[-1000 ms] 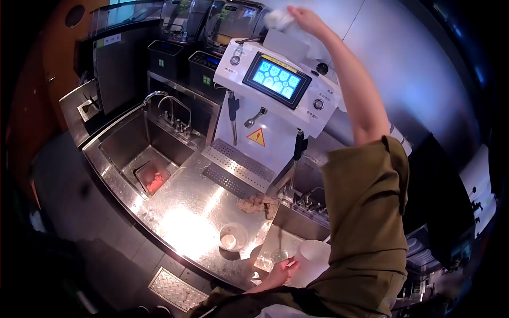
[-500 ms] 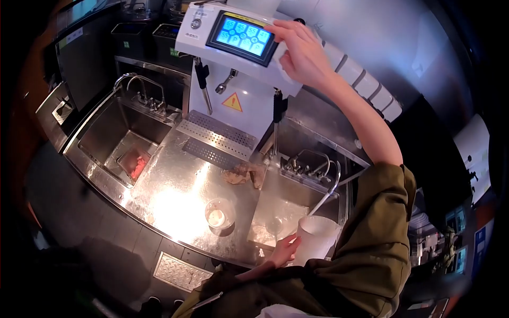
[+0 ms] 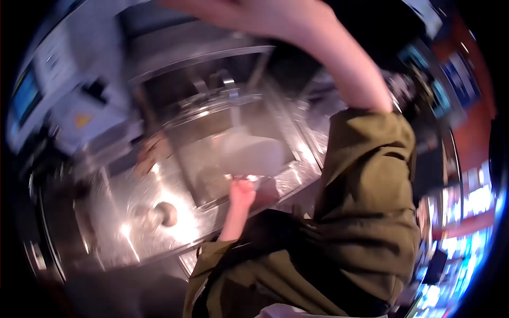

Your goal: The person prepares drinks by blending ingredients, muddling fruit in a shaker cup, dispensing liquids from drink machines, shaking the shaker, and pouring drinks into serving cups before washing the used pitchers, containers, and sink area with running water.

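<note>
One pale container is over the sink, gripped from its near side by the left hand. Blur hides whether the far right hand is spread or pinching. Steadying seems underway; shifting the container calls for firm support.

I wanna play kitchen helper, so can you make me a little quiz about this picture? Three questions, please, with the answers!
1. True or false: the left hand holds the pale container.
2. What colour is the big sleeve? A: bright blue. B: olive brown. C: white.
3. Fill in: the raised forearm belongs to the person's ____ arm.

Key: 1 true; 2 B; 3 right.
</note>
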The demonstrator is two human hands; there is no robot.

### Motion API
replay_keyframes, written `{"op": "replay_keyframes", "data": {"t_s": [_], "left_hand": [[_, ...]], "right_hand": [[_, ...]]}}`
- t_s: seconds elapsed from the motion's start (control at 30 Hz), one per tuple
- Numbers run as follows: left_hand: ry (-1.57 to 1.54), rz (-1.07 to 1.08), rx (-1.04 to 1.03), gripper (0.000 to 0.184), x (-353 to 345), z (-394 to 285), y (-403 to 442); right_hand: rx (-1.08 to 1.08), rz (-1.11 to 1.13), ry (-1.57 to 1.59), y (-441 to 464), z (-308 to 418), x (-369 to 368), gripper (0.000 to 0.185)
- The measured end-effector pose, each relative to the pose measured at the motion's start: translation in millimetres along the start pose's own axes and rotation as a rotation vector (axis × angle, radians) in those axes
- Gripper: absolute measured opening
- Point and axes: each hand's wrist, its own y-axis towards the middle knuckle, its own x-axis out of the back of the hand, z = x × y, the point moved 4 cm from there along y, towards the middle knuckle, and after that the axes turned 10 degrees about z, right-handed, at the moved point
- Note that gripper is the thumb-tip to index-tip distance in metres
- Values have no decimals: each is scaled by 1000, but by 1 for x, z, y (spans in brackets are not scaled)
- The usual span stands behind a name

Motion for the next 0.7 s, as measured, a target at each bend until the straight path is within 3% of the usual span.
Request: {"op": "replay_keyframes", "data": {"t_s": [0.03,0.07,0.1,0.13,0.17,0.27,0.37,0.43,0.5,0.57,0.63,0.7], "left_hand": [[-280,229,158,16,-3,7,11],[-296,94,95,16,-12,12,14],[-302,-41,27,21,-21,17,16],[-296,-171,-40,29,-32,22,17],[-219,-178,-76,29,-50,31,8],[286,-270,-124,36,-93,71,3],[820,-128,-107,32,-118,156,25],[905,59,37,32,-131,244,59],[874,113,218,34,-141,339,104],[891,126,394,31,-151,428,148],[874,164,430,30,-166,499,183],[1072,278,347,28,-174,558,222]], "right_hand": [[-133,19,-192,-54,1,31,41],[-263,59,-387,-108,2,62,43],[-281,-103,-277,-159,7,86,36],[-507,-149,-228,-212,24,108,41],[-770,-112,-234,-270,43,127,46],[-1209,-122,-382,-431,117,179,43],[-1585,-80,-464,-576,207,253,37],[-1914,-411,-98,-660,260,291,35],[-2055,-319,-67,-711,287,318,35],[-1980,34,-57,-745,292,340,39],[-1948,146,167,-786,289,363,45],[-1987,162,357,-835,283,396,47]]}}
